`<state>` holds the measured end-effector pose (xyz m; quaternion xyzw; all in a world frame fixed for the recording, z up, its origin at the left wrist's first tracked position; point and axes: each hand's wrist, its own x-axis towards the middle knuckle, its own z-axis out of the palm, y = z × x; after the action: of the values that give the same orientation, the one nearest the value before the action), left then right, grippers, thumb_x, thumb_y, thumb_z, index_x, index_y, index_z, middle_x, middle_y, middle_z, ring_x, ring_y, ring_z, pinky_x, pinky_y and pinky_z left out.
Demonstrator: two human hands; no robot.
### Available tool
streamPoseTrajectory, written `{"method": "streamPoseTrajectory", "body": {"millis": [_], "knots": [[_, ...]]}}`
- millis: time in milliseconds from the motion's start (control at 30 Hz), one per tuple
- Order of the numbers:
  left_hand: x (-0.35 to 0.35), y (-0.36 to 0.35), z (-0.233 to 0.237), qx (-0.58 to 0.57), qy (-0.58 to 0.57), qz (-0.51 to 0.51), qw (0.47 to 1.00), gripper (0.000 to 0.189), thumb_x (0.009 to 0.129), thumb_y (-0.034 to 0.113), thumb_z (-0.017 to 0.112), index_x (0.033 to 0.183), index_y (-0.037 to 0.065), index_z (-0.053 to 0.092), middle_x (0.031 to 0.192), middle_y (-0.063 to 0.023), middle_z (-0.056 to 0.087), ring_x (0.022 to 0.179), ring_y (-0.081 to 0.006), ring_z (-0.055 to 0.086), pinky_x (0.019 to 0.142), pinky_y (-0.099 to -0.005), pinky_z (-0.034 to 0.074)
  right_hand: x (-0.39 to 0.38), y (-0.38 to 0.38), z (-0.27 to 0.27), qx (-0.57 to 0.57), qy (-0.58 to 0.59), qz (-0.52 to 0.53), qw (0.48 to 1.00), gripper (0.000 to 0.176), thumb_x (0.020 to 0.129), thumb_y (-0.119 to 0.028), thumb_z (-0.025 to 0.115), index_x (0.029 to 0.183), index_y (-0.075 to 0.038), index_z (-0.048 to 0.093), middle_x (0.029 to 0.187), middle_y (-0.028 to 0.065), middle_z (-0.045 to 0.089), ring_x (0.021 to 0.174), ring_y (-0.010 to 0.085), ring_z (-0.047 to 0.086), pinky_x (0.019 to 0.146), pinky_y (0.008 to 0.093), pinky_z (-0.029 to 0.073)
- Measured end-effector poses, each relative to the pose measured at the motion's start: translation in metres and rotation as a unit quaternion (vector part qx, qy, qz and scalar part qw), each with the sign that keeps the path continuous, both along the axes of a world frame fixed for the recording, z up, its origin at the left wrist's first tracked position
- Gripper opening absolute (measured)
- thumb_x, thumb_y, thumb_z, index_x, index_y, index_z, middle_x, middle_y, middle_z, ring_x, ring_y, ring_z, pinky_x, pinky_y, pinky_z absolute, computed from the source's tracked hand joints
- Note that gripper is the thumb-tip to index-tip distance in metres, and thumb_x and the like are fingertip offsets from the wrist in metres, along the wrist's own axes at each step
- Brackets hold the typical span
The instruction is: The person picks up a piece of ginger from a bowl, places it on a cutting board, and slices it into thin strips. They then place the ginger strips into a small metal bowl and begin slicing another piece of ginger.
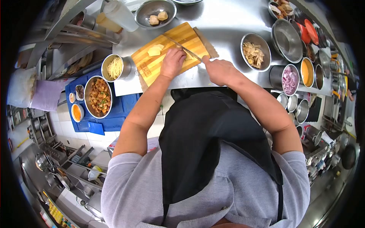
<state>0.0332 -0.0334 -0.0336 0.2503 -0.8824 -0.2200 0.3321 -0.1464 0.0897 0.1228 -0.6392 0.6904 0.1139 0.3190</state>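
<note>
My right hand (pixel 219 71) grips the handle of a knife (pixel 183 48), its blade lying slantwise over a striped wooden cutting board (pixel 190 35). Close to the blade, my left hand (pixel 174 62) rests on the board with its fingers curled down. What lies under those fingertips is mostly hidden. Left of the blade sit pale yellow slices (pixel 154 51), which look like peeled potato. Behind the board, a steel bowl (pixel 142 23) holds two pale peeled chunks (pixel 154 20).
A pot of thin yellow strips (pixel 114 68) stands left of the board. A bowl of cooked cubes (pixel 99 97) sits on a blue surface (pixel 123 108). Rightward are a bowl of pale slices (pixel 254 54), a pot of chopped red onion (pixel 290 80) and several steel bowls.
</note>
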Motion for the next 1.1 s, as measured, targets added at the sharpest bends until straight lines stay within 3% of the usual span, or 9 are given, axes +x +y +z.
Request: {"method": "streamPoseTrajectory", "body": {"millis": [300, 500, 700, 867, 1000, 1100], "knots": [[0.003, 0.0, 0.001, 0.003, 0.014, 0.002, 1.0, 0.01, 0.082, 0.004, 0.074, 0.092, 0.005, 0.071, 0.099, -0.0082, 0.069, 0.094, -0.0313, 0.063, 0.084, -0.0394, 0.052, -0.005, 0.015, 0.004, 0.026, -0.019, -0.006, 0.999, 0.04, 0.09, -0.003, 0.052, 0.129, 0.002, 0.044, 0.098, 0.0256, 0.073, 0.095, 0.0412, 0.072, 0.081, 0.0522, 0.055], [0.0, -0.005, 0.0, 0.021, -0.006, 0.012, 1.0, 0.011, 0.081, 0.007, 0.076, 0.091, 0.008, 0.072, 0.099, -0.0066, 0.068, 0.096, -0.0297, 0.063, 0.085, -0.0386, 0.054, 0.002, 0.026, -0.068, -0.043, -0.007, -0.022, 0.999, 0.042, 0.087, 0.0, 0.053, 0.128, 0.003, 0.042, 0.092, 0.0249, 0.073, 0.09, 0.0421, 0.072, 0.078, 0.0541, 0.055], [0.002, -0.004, -0.003, 0.027, 0.009, 0.004, 1.0, 0.011, 0.081, 0.008, 0.076, 0.091, 0.008, 0.073, 0.1, -0.0067, 0.069, 0.096, -0.0294, 0.064, 0.086, -0.0385, 0.054, -0.005, 0.013, -0.008, 0.004, -0.023, -0.021, 0.999, 0.042, 0.088, 0.0, 0.052, 0.128, 0.002, 0.042, 0.091, 0.0244, 0.073, 0.089, 0.0429, 0.072, 0.077, 0.0531, 0.055], [0.003, -0.004, -0.005, 0.036, 0.016, 0.007, 0.999, 0.011, 0.081, 0.008, 0.076, 0.091, 0.008, 0.073, 0.099, -0.0069, 0.069, 0.096, -0.0293, 0.064, 0.086, -0.0386, 0.054, 0.003, 0.02, -0.054, -0.027, -0.01, -0.022, 0.999, 0.043, 0.086, 0.002, 0.054, 0.127, 0.004, 0.041, 0.092, 0.025, 0.073, 0.089, 0.0426, 0.072, 0.077, 0.0515, 0.055], [0.003, -0.002, -0.001, 0.033, 0.003, 0.018, 0.999, 0.01, 0.081, 0.008, 0.076, 0.091, 0.009, 0.074, 0.1, -0.0056, 0.07, 0.096, -0.0291, 0.064, 0.086, -0.0386, 0.055, -0.004, 0.006, -0.021, 0.009, -0.015, -0.01, 1.0, 0.047, 0.086, 0.002, 0.053, 0.131, 0.003, 0.041, 0.09, 0.0254, 0.073, 0.087, 0.042, 0.072, 0.076, 0.0524, 0.056], [0.001, -0.003, -0.004, 0.017, 0.009, 0.026, 0.999, 0.011, 0.08, 0.008, 0.076, 0.091, 0.009, 0.074, 0.099, -0.0053, 0.069, 0.096, -0.0288, 0.064, 0.085, -0.0385, 0.055, 0.004, 0.015, -0.032, -0.012, -0.011, -0.024, 1.0, 0.046, 0.086, 0.001, 0.054, 0.13, 0.002, 0.041, 0.09, 0.0251, 0.073, 0.087, 0.0414, 0.072, 0.077, 0.0522, 0.056]]}}
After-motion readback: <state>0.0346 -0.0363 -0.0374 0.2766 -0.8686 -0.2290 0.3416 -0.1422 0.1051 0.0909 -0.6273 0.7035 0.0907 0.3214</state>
